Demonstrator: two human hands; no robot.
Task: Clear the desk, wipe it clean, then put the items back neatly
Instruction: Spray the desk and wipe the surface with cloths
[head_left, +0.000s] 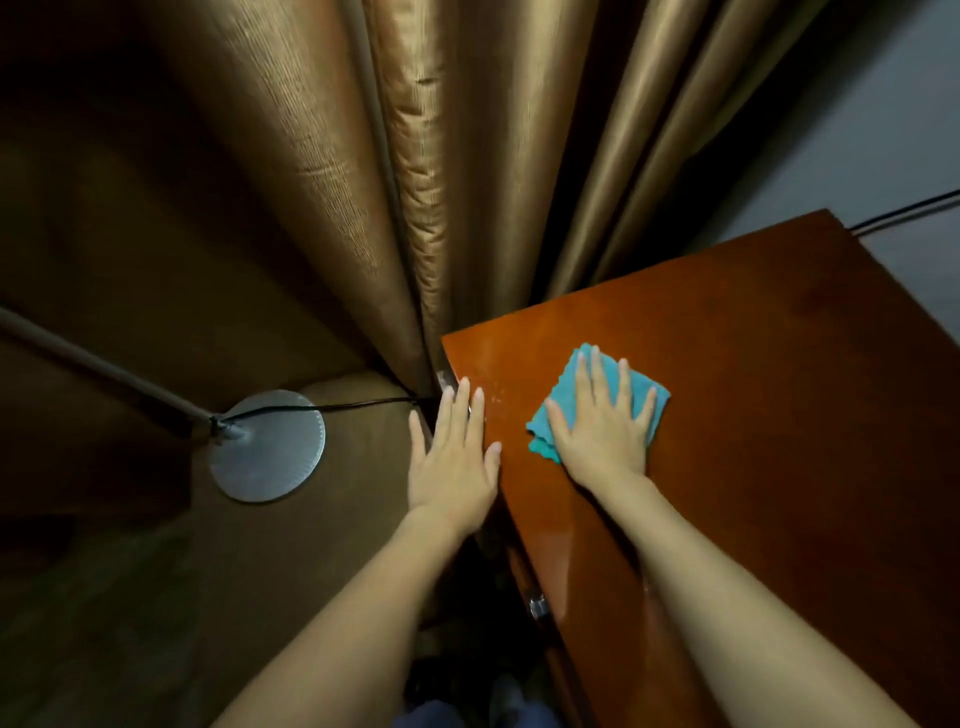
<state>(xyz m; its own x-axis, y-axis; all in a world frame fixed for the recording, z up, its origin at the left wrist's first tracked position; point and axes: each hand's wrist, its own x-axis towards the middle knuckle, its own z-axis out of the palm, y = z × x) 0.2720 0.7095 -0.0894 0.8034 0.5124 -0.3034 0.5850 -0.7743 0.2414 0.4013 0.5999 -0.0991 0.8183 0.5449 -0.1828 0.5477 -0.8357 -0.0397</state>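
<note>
Head camera view, looking steeply down along two bare forearms at the near left corner of a glossy reddish-brown wooden table (753, 395). All of the tabletop that shows is bare, so the clearing step looks done as far as can be seen, though its right and near parts run out of frame. Wiping appears to be under way: the right hand (602, 431) lies flat with straight, spread fingers on a folded blue cloth (563, 400), pressing it onto the wood near the table's left edge; its grip is released, a press rather than a clasp. Faint pale streaks or specks show on the wood just left of the cloth. The left hand (454, 457) is likewise flat and unclenched, holding nothing, resting at the table's left edge with its fingertips near the corner. Putting the items back is probably still to come; none of those items are in view. For moving room, the broad surface to the right and toward the far edge is open. Gold-brown curtains (415, 182) hang just behind the far left corner. Left of the table, lower down, sits a round silver lamp base (267, 447) with a slanting pole and a dark cord (353, 404) running toward the corner. Another dark cable (904, 210) crosses beyond the table's far right corner.
</note>
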